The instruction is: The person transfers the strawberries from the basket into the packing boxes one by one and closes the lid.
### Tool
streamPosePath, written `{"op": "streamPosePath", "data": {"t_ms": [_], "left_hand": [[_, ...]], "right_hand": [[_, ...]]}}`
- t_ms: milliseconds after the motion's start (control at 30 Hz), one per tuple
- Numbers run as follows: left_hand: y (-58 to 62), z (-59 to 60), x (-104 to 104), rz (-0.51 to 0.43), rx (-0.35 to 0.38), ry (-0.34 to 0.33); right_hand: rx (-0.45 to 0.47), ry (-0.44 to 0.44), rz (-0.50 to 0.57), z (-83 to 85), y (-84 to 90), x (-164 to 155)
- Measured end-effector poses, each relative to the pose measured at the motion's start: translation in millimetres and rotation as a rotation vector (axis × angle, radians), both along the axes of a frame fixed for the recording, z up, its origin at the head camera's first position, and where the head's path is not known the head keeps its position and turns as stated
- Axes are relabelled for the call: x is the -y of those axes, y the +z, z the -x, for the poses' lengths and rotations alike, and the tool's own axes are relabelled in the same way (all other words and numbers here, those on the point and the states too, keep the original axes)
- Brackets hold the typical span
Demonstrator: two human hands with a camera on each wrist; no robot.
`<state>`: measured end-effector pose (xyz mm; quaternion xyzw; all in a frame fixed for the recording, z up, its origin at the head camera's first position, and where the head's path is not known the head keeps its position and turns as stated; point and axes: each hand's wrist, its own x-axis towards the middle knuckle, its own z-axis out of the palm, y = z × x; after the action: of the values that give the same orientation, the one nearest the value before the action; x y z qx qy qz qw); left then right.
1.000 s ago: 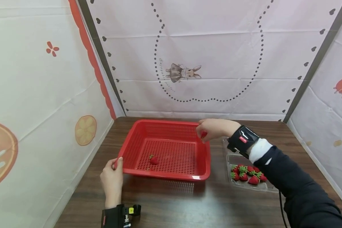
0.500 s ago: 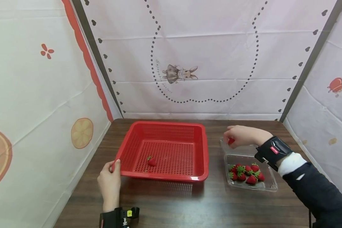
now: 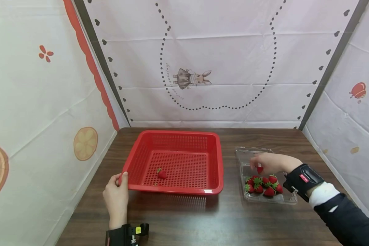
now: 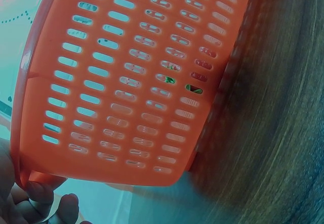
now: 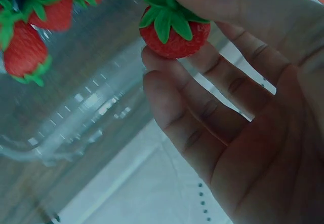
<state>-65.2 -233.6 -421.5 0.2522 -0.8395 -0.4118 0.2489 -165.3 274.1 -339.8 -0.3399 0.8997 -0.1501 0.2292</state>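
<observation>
My left hand [image 3: 116, 200] grips the near left corner of a red perforated basket [image 3: 216, 160], thumb over the rim. In the left wrist view, the fingers [image 4: 38, 191] curl at the rim of the basket's slotted wall [image 4: 116, 97]. One strawberry [image 3: 162, 174] lies inside on the basket floor. Over a clear plastic box [image 3: 287, 199] my right hand [image 3: 272, 162] pinches another strawberry [image 5: 174, 31] between thumb and fingertips, its green leaves showing in the right wrist view. Several strawberries [image 3: 269, 192] lie together in the box below that hand.
The clear box's lid [image 3: 246, 155] lies folded back behind it. Brown wooden tabletop [image 3: 178, 225] runs in front of the basket and between it and the box. Printed white cloth walls [image 3: 221, 61] enclose the back and both sides.
Holding the strawberry, my right hand has moved from the basket's right rim rightward and down to the clear box. My left hand keeps its grip on the basket. The head view has shifted slightly.
</observation>
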Motion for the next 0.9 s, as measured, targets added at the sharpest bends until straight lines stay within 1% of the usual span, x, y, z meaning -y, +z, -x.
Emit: {"op": "streamPosePath", "data": {"t_ms": [100,167,367,433,600,667,900], "left_hand": [[-0.2,-0.2,0.7,0.010,0.000,0.005],[-0.7,-0.7,0.9,0.011,0.000,0.005],[-1.5,-0.6,0.6,0.018,-0.004,0.000],[-1.5,-0.4,0.7,0.019,-0.004,-0.003],[-1.6,-1.0,1.1,0.013,-0.012,-0.012],[-1.6,-1.2,1.2,0.010,-0.016,-0.016],[-1.6,-0.9,1.9,0.006,-0.020,-0.019]], "right_hand": [[0.030,-0.015,-0.005,-4.4,-9.2,0.1],[0.029,-0.019,-0.013,-6.3,-14.4,-0.2],[0.074,-0.103,-0.033,-11.1,-25.2,-2.9],[0.082,-0.113,-0.031,-12.1,-27.6,-4.1],[0.047,-0.088,-0.027,-13.1,-30.4,-6.1],[0.042,-0.092,-0.030,-13.2,-30.8,-6.5],[0.057,-0.113,-0.039,-14.5,-29.9,-7.2]]}}
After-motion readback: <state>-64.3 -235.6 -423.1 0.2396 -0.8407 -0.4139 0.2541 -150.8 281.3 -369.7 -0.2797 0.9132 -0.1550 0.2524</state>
